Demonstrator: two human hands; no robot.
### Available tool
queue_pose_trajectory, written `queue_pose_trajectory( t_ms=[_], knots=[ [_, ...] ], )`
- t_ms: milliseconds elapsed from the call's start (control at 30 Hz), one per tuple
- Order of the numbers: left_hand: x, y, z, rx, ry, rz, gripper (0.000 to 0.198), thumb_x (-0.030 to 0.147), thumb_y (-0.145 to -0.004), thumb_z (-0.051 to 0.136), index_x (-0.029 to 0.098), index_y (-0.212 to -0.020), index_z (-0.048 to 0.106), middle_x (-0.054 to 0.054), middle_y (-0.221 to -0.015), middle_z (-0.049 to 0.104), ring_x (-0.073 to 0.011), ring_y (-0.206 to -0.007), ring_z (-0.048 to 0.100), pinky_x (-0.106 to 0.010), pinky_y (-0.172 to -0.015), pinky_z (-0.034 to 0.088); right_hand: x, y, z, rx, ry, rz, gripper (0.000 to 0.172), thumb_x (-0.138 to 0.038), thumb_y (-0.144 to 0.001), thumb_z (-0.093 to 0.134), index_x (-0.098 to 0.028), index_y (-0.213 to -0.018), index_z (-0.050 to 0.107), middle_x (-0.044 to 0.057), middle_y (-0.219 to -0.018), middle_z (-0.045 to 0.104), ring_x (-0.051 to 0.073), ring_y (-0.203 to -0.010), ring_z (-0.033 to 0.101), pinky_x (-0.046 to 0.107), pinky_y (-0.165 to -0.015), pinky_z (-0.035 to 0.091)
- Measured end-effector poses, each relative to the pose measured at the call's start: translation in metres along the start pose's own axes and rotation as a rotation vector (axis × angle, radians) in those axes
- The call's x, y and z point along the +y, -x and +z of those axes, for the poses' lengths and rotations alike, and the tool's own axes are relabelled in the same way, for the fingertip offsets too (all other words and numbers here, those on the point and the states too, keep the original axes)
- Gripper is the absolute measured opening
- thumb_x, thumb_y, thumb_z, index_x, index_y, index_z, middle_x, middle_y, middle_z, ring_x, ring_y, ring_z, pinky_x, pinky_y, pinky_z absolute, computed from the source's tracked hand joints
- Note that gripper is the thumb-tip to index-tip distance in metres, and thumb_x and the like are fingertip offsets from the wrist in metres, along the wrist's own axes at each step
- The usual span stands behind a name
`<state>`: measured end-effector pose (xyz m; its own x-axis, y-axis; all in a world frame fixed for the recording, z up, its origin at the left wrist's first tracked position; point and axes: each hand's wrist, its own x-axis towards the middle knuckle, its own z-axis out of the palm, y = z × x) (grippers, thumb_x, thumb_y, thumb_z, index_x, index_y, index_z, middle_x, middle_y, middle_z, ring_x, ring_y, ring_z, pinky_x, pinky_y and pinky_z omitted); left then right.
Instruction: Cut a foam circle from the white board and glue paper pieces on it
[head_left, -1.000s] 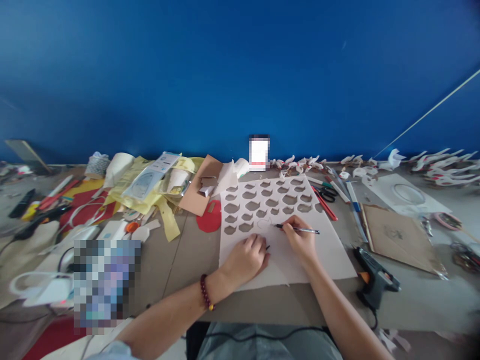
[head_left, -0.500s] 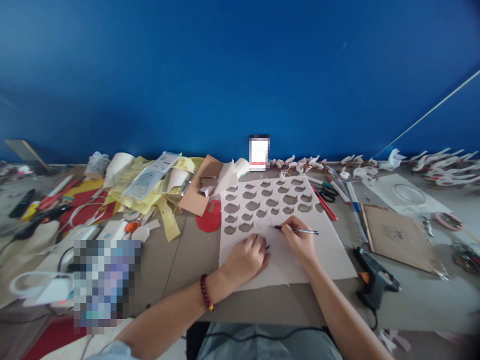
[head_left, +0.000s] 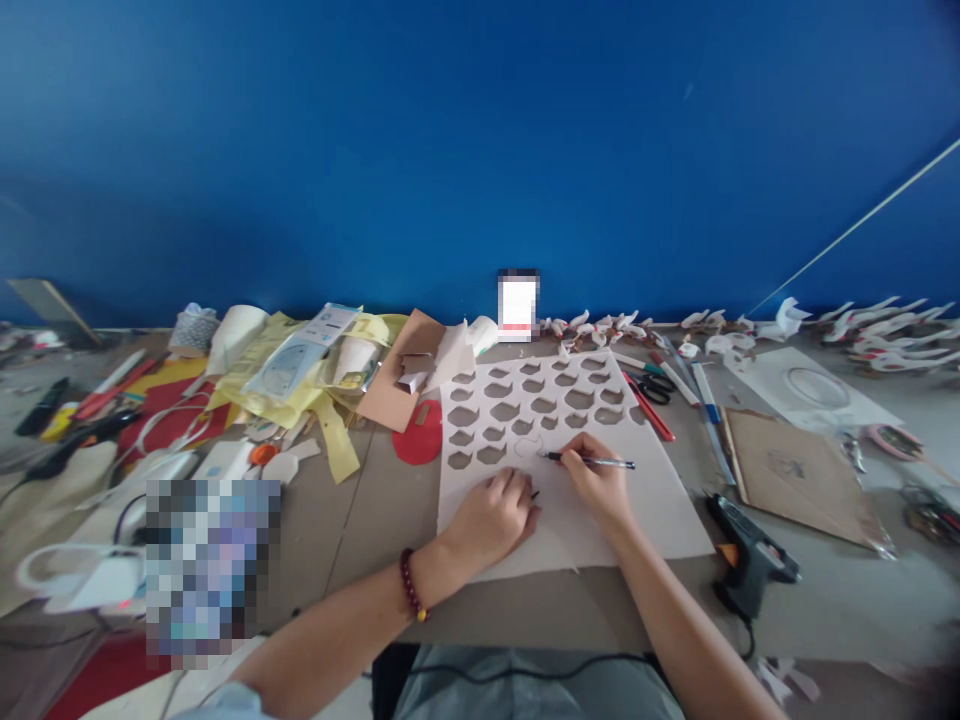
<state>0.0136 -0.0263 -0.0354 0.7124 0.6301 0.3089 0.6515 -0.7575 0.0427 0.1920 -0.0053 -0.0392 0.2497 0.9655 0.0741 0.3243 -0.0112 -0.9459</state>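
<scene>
A white sheet (head_left: 660,500) with several cut-out holes lies flat on the table in front of me. My right hand (head_left: 600,485) grips a black pen (head_left: 592,461), its tip touching the sheet at a thin drawn outline just below the holes. My left hand (head_left: 491,520) rests curled on the sheet's lower left part, fingers closed around a small dark thing I cannot make out. A red bead bracelet (head_left: 411,585) circles my left wrist.
A black glue gun (head_left: 750,560) lies right of the sheet, with a brown card (head_left: 795,475) beyond it. Scissors (head_left: 656,388) and markers lie at the sheet's upper right. A red paper piece (head_left: 420,440), yellow papers (head_left: 300,385) and clutter fill the left. Small white paper birds (head_left: 600,325) line the blue wall.
The pen tip has crept slightly left along the drawn outline. My left hand has stayed in place.
</scene>
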Motion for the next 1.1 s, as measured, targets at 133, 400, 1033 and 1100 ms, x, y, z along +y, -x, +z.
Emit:
queue_pose_trajectory(
  t_ms=[133, 400, 1033, 1100],
  knots=[
    [-0.0001, 0.0004, 0.0009, -0.002, 0.005, -0.007, 0.026, 0.025, -0.090, 0.046, 0.010, -0.107, 0.059, -0.012, -0.097, 0.064, -0.0239, -0.094, 0.059, -0.034, -0.069, 0.050, 0.0014, -0.0003, -0.0002, -0.005, 0.006, -0.016, 0.012, -0.022, -0.070, 0.051, -0.019, -0.058, 0.051, -0.004, -0.050, 0.045, 0.012, -0.052, 0.039, 0.023, -0.049, 0.030],
    [-0.0001, 0.0005, 0.0013, 0.007, -0.020, 0.003, 0.026, 0.026, -0.090, 0.046, 0.009, -0.106, 0.059, -0.012, -0.096, 0.064, -0.0237, -0.092, 0.058, -0.033, -0.067, 0.049, -0.0005, 0.0002, -0.0001, -0.016, -0.009, -0.012, 0.012, -0.023, -0.070, 0.051, -0.019, -0.058, 0.052, -0.004, -0.050, 0.046, 0.012, -0.051, 0.040, 0.024, -0.049, 0.030],
    [0.0001, 0.0004, 0.0015, 0.020, -0.034, 0.002, 0.027, 0.026, -0.088, 0.051, 0.007, -0.105, 0.059, -0.010, -0.096, 0.064, -0.0229, -0.091, 0.059, -0.033, -0.067, 0.049, 0.0006, -0.0002, 0.0005, -0.031, -0.009, 0.009, 0.013, -0.024, -0.069, 0.051, -0.019, -0.057, 0.051, -0.004, -0.049, 0.045, 0.012, -0.052, 0.039, 0.024, -0.050, 0.029],
    [0.0001, 0.0003, 0.0011, 0.009, -0.034, -0.003, 0.027, 0.026, -0.088, 0.051, 0.007, -0.106, 0.059, -0.010, -0.096, 0.064, -0.0228, -0.091, 0.059, -0.032, -0.067, 0.049, 0.0016, -0.0009, 0.0005, -0.026, -0.027, 0.028, 0.013, -0.024, -0.069, 0.051, -0.019, -0.057, 0.051, -0.004, -0.049, 0.046, 0.012, -0.052, 0.039, 0.024, -0.050, 0.029]
  ],
)
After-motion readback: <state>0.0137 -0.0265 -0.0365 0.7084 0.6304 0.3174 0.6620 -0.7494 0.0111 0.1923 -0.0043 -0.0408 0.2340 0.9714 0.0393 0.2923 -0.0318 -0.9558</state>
